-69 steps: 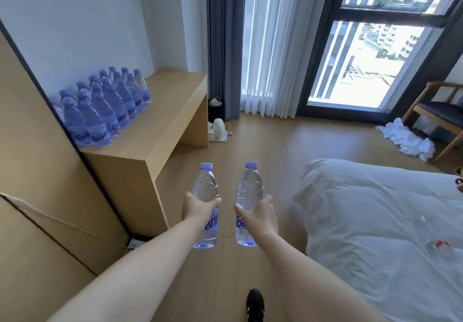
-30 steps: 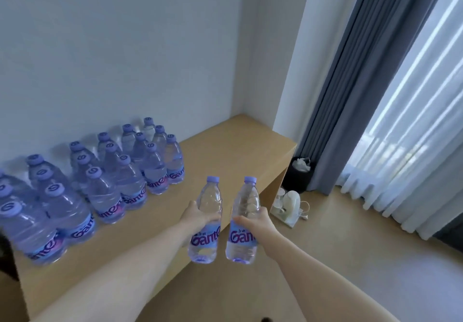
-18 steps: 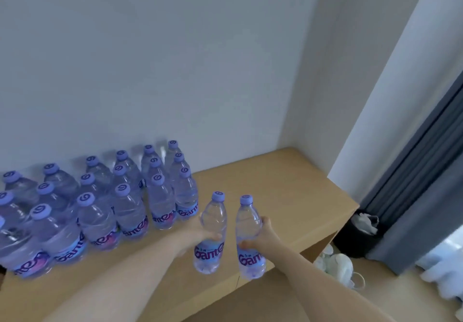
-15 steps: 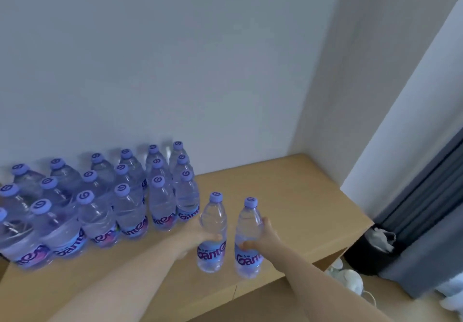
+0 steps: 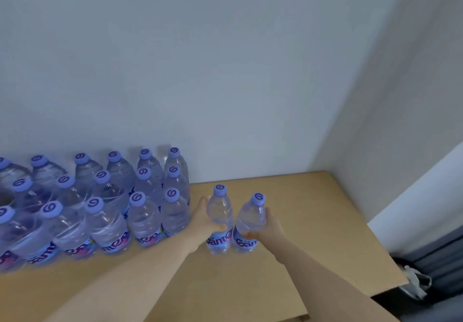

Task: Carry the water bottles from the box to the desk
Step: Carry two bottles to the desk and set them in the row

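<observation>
My left hand [image 5: 206,219] grips a clear water bottle [image 5: 219,211] with a purple cap and label. My right hand [image 5: 266,229] grips a second such bottle [image 5: 250,217], tilted slightly right. Both bottles are low over the light wooden desk [image 5: 313,221], side by side, just right of the rows; I cannot tell if their bases touch the top. Several identical bottles [image 5: 100,204] stand in rows on the desk's left part against the wall. The box is out of view.
A grey-white wall rises behind the desk, and a wall corner stands to the right. Past the desk's right end, low down, sits a dark bin [image 5: 413,281] with white rubbish in it, beside a grey curtain [image 5: 443,249].
I walked from the bedside up to the desk with a bottle in each hand. In the last half second both bottles moved forward and down next to the standing rows.
</observation>
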Motion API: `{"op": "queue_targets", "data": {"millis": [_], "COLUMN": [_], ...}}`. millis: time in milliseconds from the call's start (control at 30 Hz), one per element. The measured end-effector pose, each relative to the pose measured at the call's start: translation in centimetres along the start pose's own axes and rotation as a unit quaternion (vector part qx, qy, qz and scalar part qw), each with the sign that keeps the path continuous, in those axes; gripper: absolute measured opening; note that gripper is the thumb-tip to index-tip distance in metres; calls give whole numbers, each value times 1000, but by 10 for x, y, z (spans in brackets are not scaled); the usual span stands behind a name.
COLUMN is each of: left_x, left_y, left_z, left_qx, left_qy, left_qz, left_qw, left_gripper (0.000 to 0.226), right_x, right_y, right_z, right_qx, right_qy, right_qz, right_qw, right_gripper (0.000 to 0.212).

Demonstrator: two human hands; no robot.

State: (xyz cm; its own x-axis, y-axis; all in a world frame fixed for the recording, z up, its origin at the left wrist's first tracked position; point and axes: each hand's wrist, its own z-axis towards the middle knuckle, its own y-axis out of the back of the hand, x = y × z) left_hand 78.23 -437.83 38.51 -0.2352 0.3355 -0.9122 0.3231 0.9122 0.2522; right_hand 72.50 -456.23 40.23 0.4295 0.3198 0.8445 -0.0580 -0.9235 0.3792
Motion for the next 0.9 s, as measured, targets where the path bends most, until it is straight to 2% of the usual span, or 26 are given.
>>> {"op": "queue_targets", "data": {"millis": [100,200,367,433,500,667,800,900], "left_x": [-13,-25,-36,-40,-41,-35,-35,-36], "left_y": [-3,-2,2,2,0,-9,-12,-11], "left_z": [26,44,56,64,71,89,107,119], "left_qx": [-19,-54,-117,-157,-198,-291,-346,-361], "left_qy": [-12,-14,-70,-68,-52,-1,63,54], "left_qz": [29,3,46,58,48,32,39,10], "left_qw": [999,998,990,984,978,956,935,931], "left_gripper": [57,21,41,36,21,49,30,24], "right_x": [6,14,32,40,45,44,43,46], "right_y": [6,8,3,-2,-6,-14,-13,-15], "right_z": [24,46,88,104,119,147,161,175], "right_qx": [9,5,41,61,73,63,75,86], "right_qy": [14,49,75,93,132,157,167,176], "right_qz": [-23,-34,-51,-49,-85,-94,-68,-73], "right_qw": [1000,998,995,993,985,981,981,978], "right_gripper": [51,38,22,11,19,32,39,42]}}
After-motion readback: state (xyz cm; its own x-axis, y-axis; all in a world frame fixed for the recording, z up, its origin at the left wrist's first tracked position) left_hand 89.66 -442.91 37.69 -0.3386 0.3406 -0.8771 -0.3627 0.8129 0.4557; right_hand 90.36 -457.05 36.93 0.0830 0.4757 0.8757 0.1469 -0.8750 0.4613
